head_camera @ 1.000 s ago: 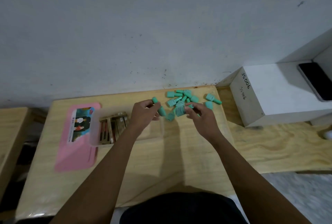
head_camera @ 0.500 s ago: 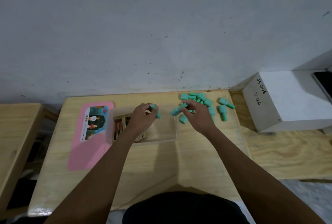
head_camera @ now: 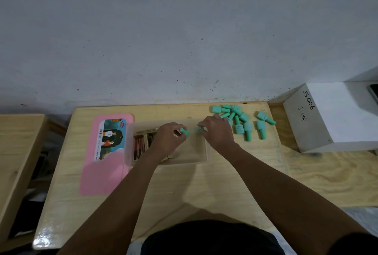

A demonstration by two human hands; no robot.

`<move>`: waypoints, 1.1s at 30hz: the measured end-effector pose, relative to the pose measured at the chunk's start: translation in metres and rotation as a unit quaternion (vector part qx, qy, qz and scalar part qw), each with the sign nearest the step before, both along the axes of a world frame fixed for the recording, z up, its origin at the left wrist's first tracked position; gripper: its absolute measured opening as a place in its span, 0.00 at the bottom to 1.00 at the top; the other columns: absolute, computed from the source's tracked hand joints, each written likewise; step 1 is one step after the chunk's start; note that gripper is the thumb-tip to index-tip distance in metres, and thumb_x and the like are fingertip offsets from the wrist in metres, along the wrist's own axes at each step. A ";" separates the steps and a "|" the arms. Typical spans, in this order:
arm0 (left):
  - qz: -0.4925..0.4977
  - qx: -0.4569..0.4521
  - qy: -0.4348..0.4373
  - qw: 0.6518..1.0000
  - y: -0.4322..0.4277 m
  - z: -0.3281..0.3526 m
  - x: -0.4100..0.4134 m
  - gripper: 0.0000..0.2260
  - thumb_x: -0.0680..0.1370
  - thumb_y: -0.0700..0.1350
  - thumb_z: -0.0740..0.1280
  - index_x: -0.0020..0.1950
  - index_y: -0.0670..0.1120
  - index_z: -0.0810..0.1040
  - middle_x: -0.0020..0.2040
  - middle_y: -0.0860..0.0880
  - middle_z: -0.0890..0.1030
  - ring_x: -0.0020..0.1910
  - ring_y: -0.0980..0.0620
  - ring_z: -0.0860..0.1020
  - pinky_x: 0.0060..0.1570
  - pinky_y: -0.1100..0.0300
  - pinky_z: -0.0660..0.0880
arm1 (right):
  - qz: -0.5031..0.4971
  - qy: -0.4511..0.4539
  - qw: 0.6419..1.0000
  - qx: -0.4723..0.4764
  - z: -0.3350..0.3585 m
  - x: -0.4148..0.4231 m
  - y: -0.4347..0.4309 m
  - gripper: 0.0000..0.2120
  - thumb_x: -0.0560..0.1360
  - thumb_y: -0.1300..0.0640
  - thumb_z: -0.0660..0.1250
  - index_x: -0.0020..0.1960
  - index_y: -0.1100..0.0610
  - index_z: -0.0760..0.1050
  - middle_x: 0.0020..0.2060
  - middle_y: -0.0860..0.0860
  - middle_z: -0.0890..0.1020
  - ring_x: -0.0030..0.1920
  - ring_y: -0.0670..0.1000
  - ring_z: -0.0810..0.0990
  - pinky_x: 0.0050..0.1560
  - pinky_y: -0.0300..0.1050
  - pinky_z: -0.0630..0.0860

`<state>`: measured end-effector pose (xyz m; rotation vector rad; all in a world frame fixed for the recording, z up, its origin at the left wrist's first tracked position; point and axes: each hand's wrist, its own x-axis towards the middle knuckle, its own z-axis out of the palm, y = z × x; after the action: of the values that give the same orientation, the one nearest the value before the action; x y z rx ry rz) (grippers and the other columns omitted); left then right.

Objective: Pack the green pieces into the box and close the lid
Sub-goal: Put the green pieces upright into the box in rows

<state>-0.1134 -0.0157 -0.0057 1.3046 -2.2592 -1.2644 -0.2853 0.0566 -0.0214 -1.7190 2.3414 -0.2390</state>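
Note:
A clear plastic box point(head_camera: 201, 157) stands in the middle of the wooden table, with brown sticks lying in its left half. Over the box's open top, my left hand point(head_camera: 167, 139) grips a green piece point(head_camera: 185, 132). My right hand point(head_camera: 216, 132) is over the box's right end and pinches another green piece point(head_camera: 198, 129). A pile of several green bottle-shaped pieces point(head_camera: 238, 120) lies on the table to the right of the box. The pink lid point(head_camera: 102, 175) with a picture label lies flat to the left of the box.
A white carton point(head_camera: 335, 119) marked JS006 stands at the right, with a dark phone point(head_camera: 374, 93) on top at the frame's edge. The wall runs right behind the table. A second wooden table point(head_camera: 18, 152) sits to the left across a gap.
Both hands have moved from the pile to over the box, each carrying a green piece. The camera view has shifted, so the table sits more to the right.

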 end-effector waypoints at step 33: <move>0.011 -0.071 -0.016 0.997 0.002 -0.044 -0.040 0.10 0.76 0.43 0.68 0.56 0.43 0.82 0.49 0.45 0.81 0.46 0.47 0.79 0.47 0.51 0.78 | -0.114 -0.090 0.986 -0.085 -0.017 -0.006 0.017 0.12 0.76 0.52 0.67 0.59 0.50 0.80 0.53 0.51 0.80 0.53 0.52 0.78 0.49 0.49 0.74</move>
<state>-0.1531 -0.0135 -0.0502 1.3040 -2.3035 -1.0598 -0.2908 0.0734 -0.0386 -1.4249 2.4381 -0.6248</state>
